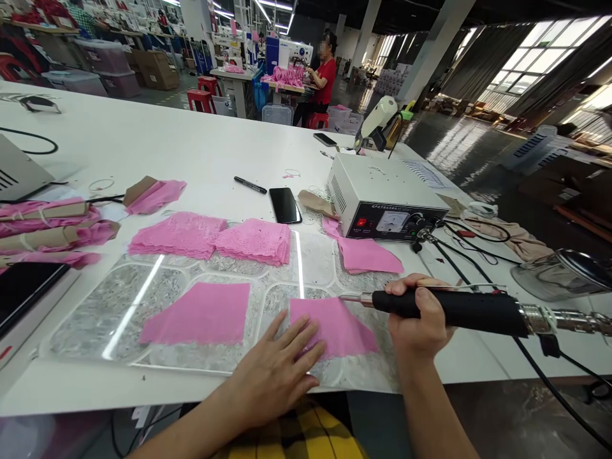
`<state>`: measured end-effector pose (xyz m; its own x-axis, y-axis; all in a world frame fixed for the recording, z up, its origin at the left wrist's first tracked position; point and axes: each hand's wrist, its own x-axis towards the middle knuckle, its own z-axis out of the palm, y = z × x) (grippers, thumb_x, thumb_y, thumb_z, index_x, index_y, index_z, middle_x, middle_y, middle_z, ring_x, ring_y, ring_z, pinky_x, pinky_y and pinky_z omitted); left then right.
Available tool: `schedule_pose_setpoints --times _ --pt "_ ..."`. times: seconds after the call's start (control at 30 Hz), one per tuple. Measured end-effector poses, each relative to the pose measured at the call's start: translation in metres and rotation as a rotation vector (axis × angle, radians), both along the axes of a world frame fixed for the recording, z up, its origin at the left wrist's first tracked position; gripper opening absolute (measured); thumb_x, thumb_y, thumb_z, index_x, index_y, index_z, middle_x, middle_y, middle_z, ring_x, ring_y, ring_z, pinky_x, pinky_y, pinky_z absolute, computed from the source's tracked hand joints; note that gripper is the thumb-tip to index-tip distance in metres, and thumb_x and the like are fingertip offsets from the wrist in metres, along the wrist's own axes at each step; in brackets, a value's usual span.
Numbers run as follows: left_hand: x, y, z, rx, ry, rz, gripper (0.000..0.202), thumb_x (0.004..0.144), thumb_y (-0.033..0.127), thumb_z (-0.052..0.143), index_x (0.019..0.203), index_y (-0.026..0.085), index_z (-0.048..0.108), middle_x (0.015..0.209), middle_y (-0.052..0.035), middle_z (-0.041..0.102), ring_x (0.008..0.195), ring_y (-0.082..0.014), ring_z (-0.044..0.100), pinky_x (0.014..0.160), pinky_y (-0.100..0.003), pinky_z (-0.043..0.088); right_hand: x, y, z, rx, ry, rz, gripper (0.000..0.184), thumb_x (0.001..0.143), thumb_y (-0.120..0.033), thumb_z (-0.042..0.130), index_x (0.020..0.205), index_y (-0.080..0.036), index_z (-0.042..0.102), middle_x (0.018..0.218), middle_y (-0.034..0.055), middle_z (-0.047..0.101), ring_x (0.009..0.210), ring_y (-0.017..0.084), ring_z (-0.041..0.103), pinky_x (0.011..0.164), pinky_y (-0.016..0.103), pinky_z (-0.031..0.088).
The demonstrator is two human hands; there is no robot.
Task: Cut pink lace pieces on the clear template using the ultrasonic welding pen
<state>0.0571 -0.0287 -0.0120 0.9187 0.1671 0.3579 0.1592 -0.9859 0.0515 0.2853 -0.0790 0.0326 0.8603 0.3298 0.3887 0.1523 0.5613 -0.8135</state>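
Observation:
My left hand [280, 366] lies flat with fingers spread on a pink fabric piece [342, 325] near the table's front edge. My right hand [418, 315] is wrapped round the black handle of a cutting tool [459, 310] lying level, its metal tip touching the fabric's upper edge. The fabric rests on a clear glass plate [95, 319]. A second pink piece [198, 312] lies on the plate to the left.
A grey control box [382, 194] with a dial stands behind the tool, cables trailing right. Stacks of pink lace [210, 236], another pink piece [368, 255], a phone [285, 204] and a pen [250, 185] lie beyond. Bundled lace [48, 229] sits left. A person in red works far back.

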Motion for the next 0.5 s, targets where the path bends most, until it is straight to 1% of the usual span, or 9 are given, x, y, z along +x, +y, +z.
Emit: schedule_pose_setpoints --times 0.07,0.17,0.37,0.5 --pt "0.001 0.0 -0.001 0.021 -0.005 0.002 0.04 0.101 0.044 0.044 0.132 0.022 0.056 0.142 -0.0072 0.055 0.133 -0.025 0.049 0.118 -0.048 0.028 0.004 -0.006 0.002 0.008 0.034 -0.013 0.01 0.066 -0.025 0.06 0.071 -0.018 0.055 0.072 -0.0025 0.053 0.053 0.01 0.052 0.054 0.031 0.048" --pt "0.002 0.001 -0.002 0.039 -0.011 -0.002 0.04 0.102 0.045 0.041 0.132 0.023 0.056 0.142 -0.0059 0.055 0.133 -0.0251 0.05 0.117 -0.049 0.03 0.011 -0.022 0.004 0.001 0.074 -0.028 0.011 0.063 -0.026 0.059 0.069 -0.018 0.055 0.071 -0.0022 0.053 0.052 0.01 0.051 0.052 0.03 0.047" --pt "0.003 0.003 0.001 0.043 -0.008 -0.031 0.04 0.102 0.035 0.043 0.138 0.021 0.052 0.143 -0.0076 0.054 0.136 -0.0269 0.046 0.119 -0.053 0.026 0.02 -0.056 0.003 -0.056 0.074 -0.091 0.011 0.06 -0.026 0.059 0.066 -0.018 0.054 0.068 -0.0022 0.052 0.049 0.009 0.049 0.048 0.028 0.046" --pt "0.003 0.004 0.002 0.04 -0.001 -0.039 0.038 0.102 0.034 0.044 0.136 0.02 0.054 0.142 -0.0085 0.054 0.135 -0.0274 0.047 0.119 -0.055 0.025 0.021 -0.066 0.001 -0.071 0.06 -0.117 0.011 0.06 -0.027 0.057 0.066 -0.018 0.053 0.066 -0.0019 0.05 0.049 0.01 0.049 0.048 0.029 0.047"
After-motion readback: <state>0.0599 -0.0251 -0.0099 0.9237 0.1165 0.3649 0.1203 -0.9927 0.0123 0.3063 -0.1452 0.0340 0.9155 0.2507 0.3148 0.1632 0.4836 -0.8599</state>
